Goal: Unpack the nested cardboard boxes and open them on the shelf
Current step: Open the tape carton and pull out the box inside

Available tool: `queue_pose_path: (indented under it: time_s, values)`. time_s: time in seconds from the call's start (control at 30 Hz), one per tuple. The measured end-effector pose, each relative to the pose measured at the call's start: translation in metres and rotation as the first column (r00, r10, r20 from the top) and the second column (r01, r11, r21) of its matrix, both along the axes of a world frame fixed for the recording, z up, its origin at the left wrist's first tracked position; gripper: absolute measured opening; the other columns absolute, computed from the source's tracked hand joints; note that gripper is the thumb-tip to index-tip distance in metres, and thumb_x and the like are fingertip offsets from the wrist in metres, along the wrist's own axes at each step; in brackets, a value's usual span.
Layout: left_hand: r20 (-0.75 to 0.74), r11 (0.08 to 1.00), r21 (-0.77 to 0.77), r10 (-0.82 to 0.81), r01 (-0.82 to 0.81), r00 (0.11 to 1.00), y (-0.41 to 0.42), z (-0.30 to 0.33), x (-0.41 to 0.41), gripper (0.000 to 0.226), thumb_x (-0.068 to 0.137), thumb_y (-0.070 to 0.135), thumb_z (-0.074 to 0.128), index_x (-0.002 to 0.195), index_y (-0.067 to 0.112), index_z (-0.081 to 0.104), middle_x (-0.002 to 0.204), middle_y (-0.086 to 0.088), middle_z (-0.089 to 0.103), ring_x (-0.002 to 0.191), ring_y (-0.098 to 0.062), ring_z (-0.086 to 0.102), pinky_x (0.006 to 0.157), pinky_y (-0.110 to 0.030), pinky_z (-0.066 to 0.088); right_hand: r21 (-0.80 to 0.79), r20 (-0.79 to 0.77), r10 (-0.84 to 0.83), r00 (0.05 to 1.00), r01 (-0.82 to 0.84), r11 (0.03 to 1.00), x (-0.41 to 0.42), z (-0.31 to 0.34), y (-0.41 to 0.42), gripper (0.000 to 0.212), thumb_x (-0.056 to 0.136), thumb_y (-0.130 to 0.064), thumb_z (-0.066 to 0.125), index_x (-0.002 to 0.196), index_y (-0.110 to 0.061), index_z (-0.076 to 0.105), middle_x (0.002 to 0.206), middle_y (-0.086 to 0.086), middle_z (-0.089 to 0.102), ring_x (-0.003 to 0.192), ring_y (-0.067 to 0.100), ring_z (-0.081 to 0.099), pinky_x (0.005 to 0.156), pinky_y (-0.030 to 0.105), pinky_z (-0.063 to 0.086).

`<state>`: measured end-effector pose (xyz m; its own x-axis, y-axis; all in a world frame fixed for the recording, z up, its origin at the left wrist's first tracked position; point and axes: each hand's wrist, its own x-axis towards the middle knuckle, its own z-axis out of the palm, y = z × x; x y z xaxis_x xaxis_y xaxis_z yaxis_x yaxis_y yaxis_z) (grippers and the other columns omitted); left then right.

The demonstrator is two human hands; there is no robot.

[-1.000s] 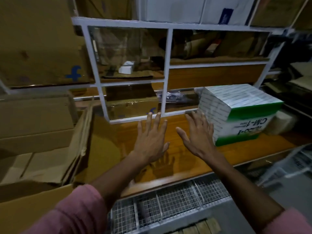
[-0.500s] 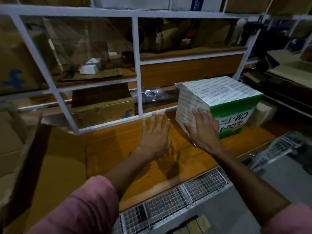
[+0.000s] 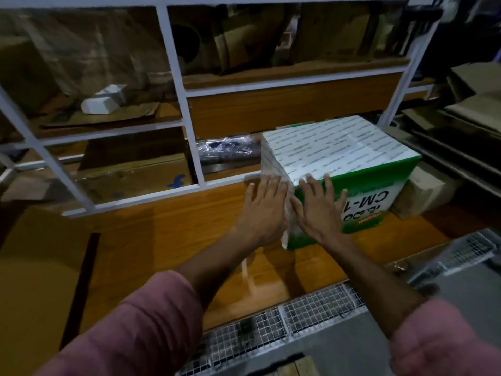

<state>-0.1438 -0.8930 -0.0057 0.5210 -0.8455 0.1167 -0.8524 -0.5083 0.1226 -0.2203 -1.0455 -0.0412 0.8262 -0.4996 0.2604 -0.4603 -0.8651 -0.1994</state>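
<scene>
Head view, landmark: white-and-green box (image 3: 339, 169), closed, standing on the wooden shelf (image 3: 168, 240).
Left hand (image 3: 264, 210): fingers straight, flat against the box's left face; grip holds nothing.
Right hand (image 3: 318, 210): fingers spread, flat on the box's printed front face; grip holds nothing.
Near corner of box: between the two hands.
Open room: bare shelf board left of and in front of the box.
Shelf front edge: wire mesh (image 3: 298, 318) just below it.
Behind box: white frame bars (image 3: 193, 147).
Right of box: small pale carton (image 3: 423, 194), just beside it.
Behind-left of box: brown carton (image 3: 135, 172) and plastic-wrapped bundle (image 3: 227, 150), beyond the bars.
Box contents: cannot tell.
</scene>
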Motion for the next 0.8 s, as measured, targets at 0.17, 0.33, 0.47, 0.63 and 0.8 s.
queue_pose_path:
  time_s: [0.17,0.33,0.47,0.63,0.8]
  values:
    - [-0.059,0.994,-0.006,-0.110,0.110,0.992,-0.029,-0.006,0.004,0.097,0.097,0.035,0.058,0.160,0.016,-0.013,0.170,-0.008,-0.011,0.155,-0.024,-0.016,0.126,-0.055,0.004,-0.056,0.024,0.131,0.991,-0.129,0.990,0.000,-0.012,0.019,0.068,0.097,-0.058,0.041,0.157,-0.029,0.030,0.162,0.001,0.029,0.154,0.031,0.007,0.114,0.078,0.003]
    - [-0.110,0.989,-0.129,-0.085,0.071,0.990,0.005,-0.026,0.012,0.100,0.092,0.041,0.064,0.160,0.023,-0.007,0.170,-0.009,0.006,0.157,-0.025,0.002,0.124,-0.056,0.018,-0.140,0.045,0.206,0.978,-0.198,0.970,0.003,-0.018,0.050,0.071,0.094,-0.055,0.033,0.157,-0.023,0.031,0.157,0.003,0.035,0.152,0.030,0.017,0.112,0.079,0.007]
    - [-0.123,0.991,-0.117,0.050,-0.064,0.991,0.058,-0.043,0.003,0.099,0.094,0.049,0.059,0.159,0.025,-0.012,0.171,-0.007,0.004,0.157,-0.022,0.001,0.125,-0.055,0.010,-0.218,-0.007,0.343,0.939,-0.336,0.916,0.007,-0.027,0.090,0.073,0.093,-0.055,0.036,0.158,-0.021,0.033,0.158,0.004,0.038,0.153,0.027,0.020,0.113,0.077,0.007]
    - [-0.182,0.977,-0.086,0.178,-0.196,0.967,0.127,-0.047,0.001,0.081,0.102,0.040,0.047,0.161,0.014,-0.002,0.168,-0.008,0.015,0.154,-0.026,0.019,0.120,-0.064,0.019,-0.026,0.102,0.469,0.877,-0.469,0.883,0.008,-0.035,0.155,0.059,0.091,-0.037,0.036,0.139,-0.011,0.056,0.143,0.010,0.053,0.143,0.030,0.037,0.110,0.067,0.032]
    - [-0.023,0.835,-0.498,0.258,-0.235,0.966,0.150,-0.010,0.004,0.081,0.100,0.064,0.034,0.159,0.013,0.010,0.167,-0.016,0.014,0.155,-0.031,0.012,0.123,-0.057,0.018,0.044,0.476,0.352,0.806,-0.421,0.906,0.007,-0.013,0.169,0.027,0.097,-0.023,0.054,0.120,-0.011,0.061,0.123,0.012,0.055,0.116,0.029,0.050,0.091,0.048,0.046]
